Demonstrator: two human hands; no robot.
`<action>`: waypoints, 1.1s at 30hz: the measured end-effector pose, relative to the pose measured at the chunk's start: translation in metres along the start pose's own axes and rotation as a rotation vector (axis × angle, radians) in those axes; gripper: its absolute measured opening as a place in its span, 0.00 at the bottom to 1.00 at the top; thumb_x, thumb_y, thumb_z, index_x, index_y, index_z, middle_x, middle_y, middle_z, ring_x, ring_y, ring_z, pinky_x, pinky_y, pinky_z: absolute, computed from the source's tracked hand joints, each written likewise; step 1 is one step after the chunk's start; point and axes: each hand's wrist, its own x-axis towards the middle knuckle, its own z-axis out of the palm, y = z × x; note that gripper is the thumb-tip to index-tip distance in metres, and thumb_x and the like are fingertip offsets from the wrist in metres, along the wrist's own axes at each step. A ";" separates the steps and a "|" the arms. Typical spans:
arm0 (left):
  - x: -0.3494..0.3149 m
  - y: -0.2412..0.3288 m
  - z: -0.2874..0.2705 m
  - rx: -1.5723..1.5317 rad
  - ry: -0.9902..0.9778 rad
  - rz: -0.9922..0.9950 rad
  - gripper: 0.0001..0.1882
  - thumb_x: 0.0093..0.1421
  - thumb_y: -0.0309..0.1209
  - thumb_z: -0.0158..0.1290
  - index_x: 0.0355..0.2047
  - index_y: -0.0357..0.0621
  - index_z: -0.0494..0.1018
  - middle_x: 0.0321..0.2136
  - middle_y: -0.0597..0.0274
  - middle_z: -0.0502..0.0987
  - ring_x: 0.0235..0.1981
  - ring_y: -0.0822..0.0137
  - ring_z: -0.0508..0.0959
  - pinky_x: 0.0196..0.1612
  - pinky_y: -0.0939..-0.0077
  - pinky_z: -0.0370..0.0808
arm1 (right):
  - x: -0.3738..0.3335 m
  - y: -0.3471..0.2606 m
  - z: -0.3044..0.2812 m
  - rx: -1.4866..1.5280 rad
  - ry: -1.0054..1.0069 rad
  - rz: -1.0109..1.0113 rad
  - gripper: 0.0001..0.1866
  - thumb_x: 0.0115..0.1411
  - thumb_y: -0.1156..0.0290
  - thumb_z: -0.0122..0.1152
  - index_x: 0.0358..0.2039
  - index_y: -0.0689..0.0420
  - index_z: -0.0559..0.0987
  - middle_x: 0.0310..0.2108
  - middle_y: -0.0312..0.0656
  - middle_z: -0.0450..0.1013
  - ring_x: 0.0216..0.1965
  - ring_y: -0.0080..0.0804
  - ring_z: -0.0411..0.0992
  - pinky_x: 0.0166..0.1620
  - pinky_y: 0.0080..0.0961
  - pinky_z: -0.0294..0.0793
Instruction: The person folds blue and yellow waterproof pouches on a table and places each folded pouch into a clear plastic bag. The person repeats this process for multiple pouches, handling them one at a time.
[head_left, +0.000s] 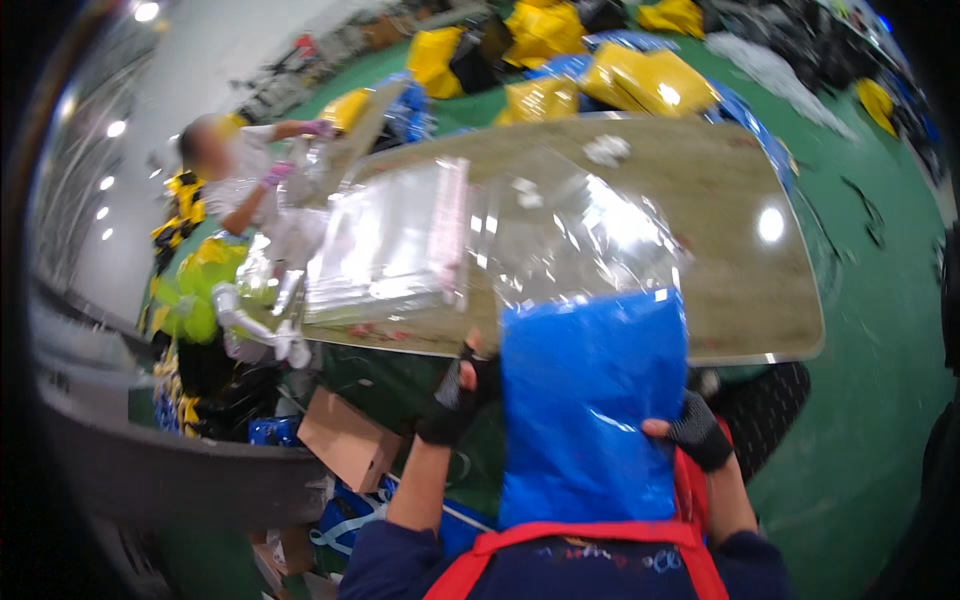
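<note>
A flat blue plastic packet (pixel 590 410) lies in front of me, reaching from the table's near edge down toward my lap. My right hand (pixel 697 432), in a black fingerless glove, grips its right edge with the thumb on top. By the packet's left edge is my left hand (pixel 462 392), gloved alike, its thumb and forefinger apart and nothing seen in them. A clear plastic bag (pixel 560 240) spreads on the table beyond the packet and meets its far end; whether the packet's end is inside it, I cannot tell.
On the wooden table (pixel 740 290), a stack of clear bags (pixel 390 240) lies left of centre, with crumpled white scraps (pixel 607 150) farther back. A co-worker (pixel 230 170) in pink gloves stands at the left. Yellow packages (pixel 650 75) fill the floor behind; a cardboard box (pixel 345 437) sits below left.
</note>
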 end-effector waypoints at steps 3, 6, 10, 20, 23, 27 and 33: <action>0.007 0.004 0.048 -0.034 0.098 -0.195 0.35 0.56 0.42 0.57 0.58 0.35 0.59 0.50 0.53 0.70 0.48 0.62 0.71 0.50 0.70 0.70 | -0.007 -0.005 -0.019 0.068 -0.110 0.006 0.38 0.47 0.61 0.71 0.56 0.62 0.66 0.52 0.48 0.68 0.49 0.37 0.69 0.54 0.31 0.68; 0.003 -0.019 0.067 0.262 0.009 -0.155 0.41 0.49 0.44 0.63 0.59 0.37 0.59 0.54 0.53 0.68 0.53 0.63 0.69 0.57 0.68 0.63 | 0.000 -0.035 -0.041 0.349 0.099 -0.084 0.38 0.48 0.59 0.70 0.56 0.62 0.65 0.52 0.48 0.68 0.52 0.37 0.67 0.56 0.32 0.66; -0.005 -0.056 -0.004 0.150 0.028 -0.283 0.34 0.54 0.41 0.59 0.57 0.37 0.61 0.50 0.55 0.70 0.49 0.64 0.71 0.53 0.69 0.69 | -0.015 -0.004 -0.021 0.094 0.070 0.006 0.39 0.48 0.58 0.70 0.56 0.62 0.65 0.53 0.48 0.68 0.52 0.38 0.67 0.56 0.32 0.65; 0.012 -0.017 0.045 0.146 -0.005 -0.238 0.42 0.51 0.45 0.62 0.59 0.37 0.57 0.52 0.53 0.68 0.50 0.61 0.70 0.53 0.67 0.68 | -0.001 -0.029 -0.025 0.179 0.205 0.066 0.36 0.50 0.56 0.68 0.54 0.62 0.67 0.48 0.43 0.71 0.50 0.31 0.67 0.54 0.31 0.66; 0.034 -0.014 0.011 -0.223 0.125 -0.303 0.38 0.52 0.41 0.62 0.58 0.38 0.60 0.49 0.53 0.70 0.48 0.61 0.72 0.49 0.67 0.72 | -0.008 0.003 -0.004 -0.101 0.034 -0.010 0.37 0.50 0.60 0.69 0.57 0.62 0.65 0.48 0.42 0.71 0.49 0.32 0.68 0.54 0.28 0.66; 0.048 -0.012 0.053 0.103 -0.001 -0.255 0.35 0.51 0.39 0.62 0.56 0.38 0.62 0.47 0.54 0.72 0.48 0.63 0.72 0.49 0.68 0.71 | -0.007 -0.005 -0.034 0.124 0.106 -0.047 0.37 0.51 0.53 0.67 0.54 0.64 0.68 0.45 0.46 0.74 0.47 0.37 0.71 0.54 0.30 0.67; 0.005 -0.032 0.058 0.093 0.120 -0.210 0.34 0.54 0.38 0.59 0.57 0.38 0.60 0.49 0.56 0.71 0.48 0.64 0.71 0.51 0.70 0.70 | 0.001 0.029 -0.020 0.007 0.362 -0.160 0.30 0.53 0.55 0.65 0.49 0.64 0.72 0.44 0.46 0.73 0.43 0.32 0.72 0.48 0.26 0.70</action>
